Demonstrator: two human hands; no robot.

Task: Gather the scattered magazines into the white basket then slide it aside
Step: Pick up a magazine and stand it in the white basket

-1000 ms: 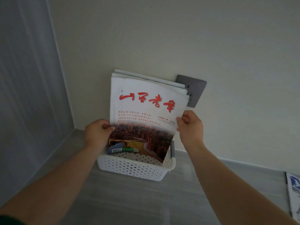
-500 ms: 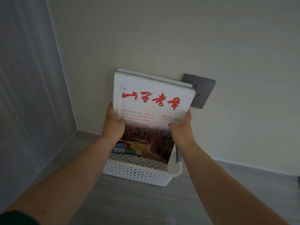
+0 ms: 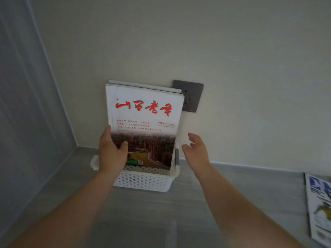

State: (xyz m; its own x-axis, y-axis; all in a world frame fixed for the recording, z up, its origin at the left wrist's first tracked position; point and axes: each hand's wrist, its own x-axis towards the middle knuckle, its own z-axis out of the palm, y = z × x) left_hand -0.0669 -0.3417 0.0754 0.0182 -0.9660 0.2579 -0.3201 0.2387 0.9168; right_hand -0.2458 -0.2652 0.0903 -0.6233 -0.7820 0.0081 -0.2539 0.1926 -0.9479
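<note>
A white perforated basket (image 3: 143,181) stands on the grey surface against the wall. A stack of magazines (image 3: 143,111) stands upright in it, leaning on the wall; the front cover is white with red characters and a landscape photo. My left hand (image 3: 111,154) grips the stack's lower left edge, thumb on the cover. Just right of the basket, my right hand (image 3: 196,151) hovers with fingers apart and holds nothing. Another magazine (image 3: 318,208) lies flat at the far right edge.
A dark grey wall socket (image 3: 189,95) sits behind the stack's top right corner. A grey panel (image 3: 26,104) forms the left wall, meeting the back wall at a corner left of the basket. The grey surface (image 3: 161,221) stretches towards me.
My right hand has let go of the stack's right edge and pulled away to the right. The left hand still holds the stack, which now rests lower in the basket.
</note>
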